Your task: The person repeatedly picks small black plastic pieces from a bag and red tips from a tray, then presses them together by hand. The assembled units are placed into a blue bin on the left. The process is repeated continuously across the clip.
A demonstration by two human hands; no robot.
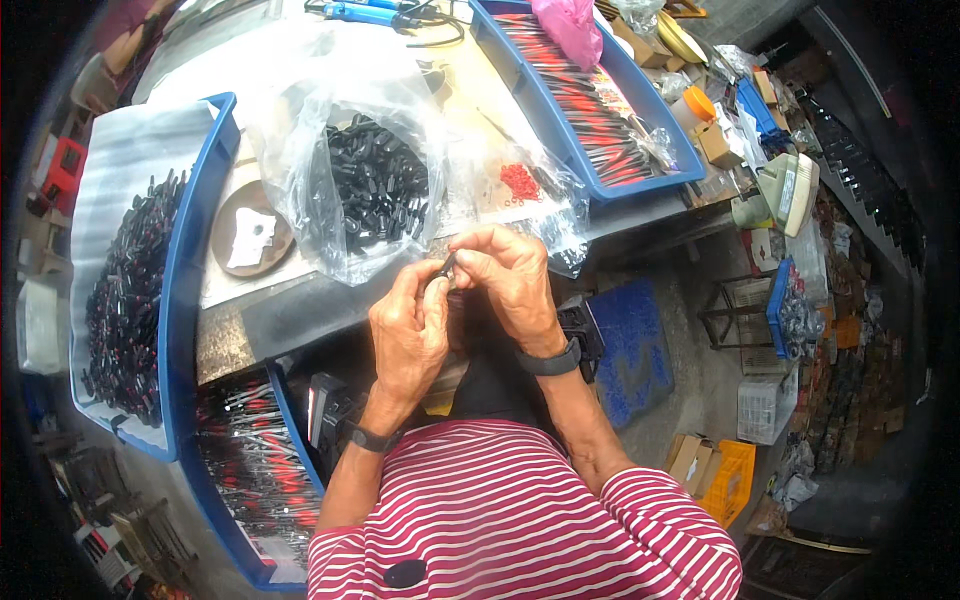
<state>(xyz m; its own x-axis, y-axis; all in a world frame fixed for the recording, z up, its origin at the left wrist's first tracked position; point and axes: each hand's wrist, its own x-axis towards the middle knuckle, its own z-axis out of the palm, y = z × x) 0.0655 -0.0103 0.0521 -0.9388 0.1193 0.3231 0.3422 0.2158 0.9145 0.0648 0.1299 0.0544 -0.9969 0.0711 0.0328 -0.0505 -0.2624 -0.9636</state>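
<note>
Striped shirt (500, 500) faces black piece (447, 266) (pinched between grips (412, 322) (515, 288)).

Workshop for small parts. Indicators: desk (300, 322) carrying a plastic bag (288, 175) of black parts (380, 185) and loose red rings (518, 183); blue trays (193, 265) full of components (135, 300); orange crate (733, 480) on floor (692, 385).

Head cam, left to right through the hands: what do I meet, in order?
Blue tray of black parts → round brown dish → left hand → small black piece → right hand → blue mat → orange crate.
</note>
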